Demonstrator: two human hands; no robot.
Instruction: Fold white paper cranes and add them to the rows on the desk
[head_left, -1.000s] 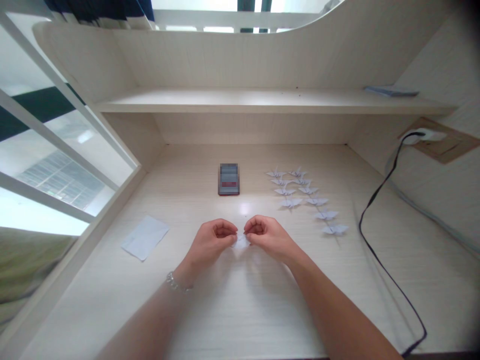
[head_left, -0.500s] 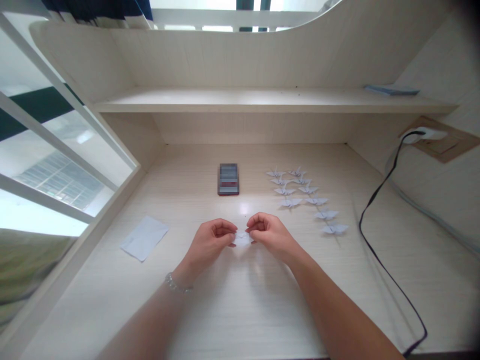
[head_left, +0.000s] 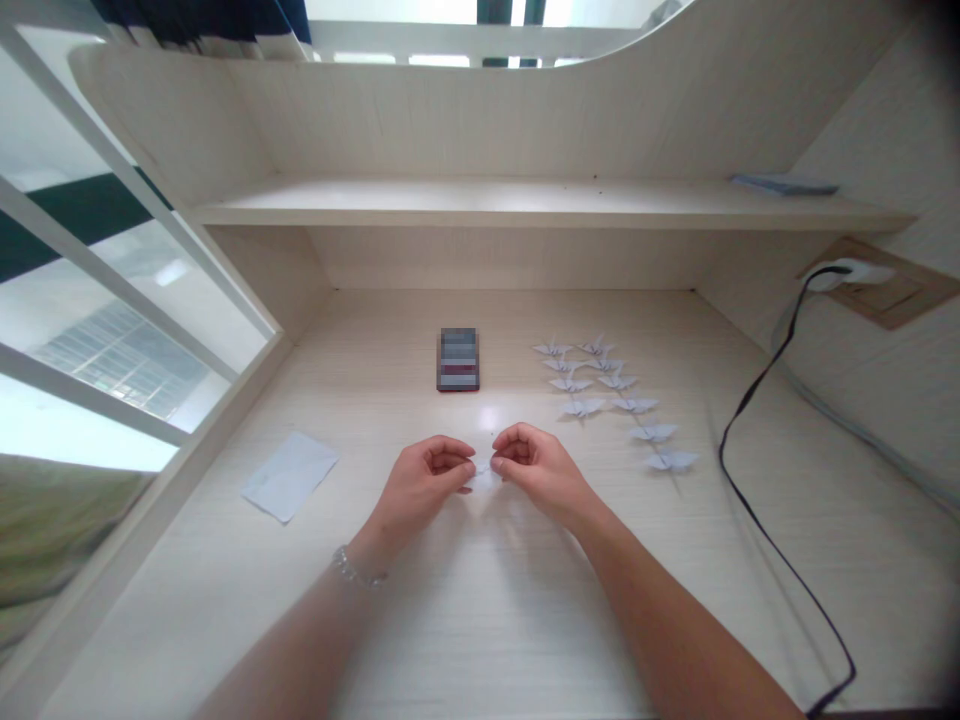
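**Small white paper fold pinched between both hands**

Your left hand [head_left: 415, 482] and right hand [head_left: 540, 472] curl inward, fingertips [head_left: 472, 468] pinching the folded white paper [head_left: 486, 474] at its sides. It's light, soft and easily crushed, so hold its edges gently. Left of it lies a paper sheet [head_left: 289, 477]; beyond it, a pixelated dark slab [head_left: 457, 358]; farther right, origami cranes [head_left: 570, 384].

We could read no text, label, brand or number anywhere. The one thing that seemed to carry markings, a dark rectangular object [head_left: 457, 359] lying toward the back of the desk [head_left: 525, 620], was blurred into coloured blocks, so we could not make out anything on it.
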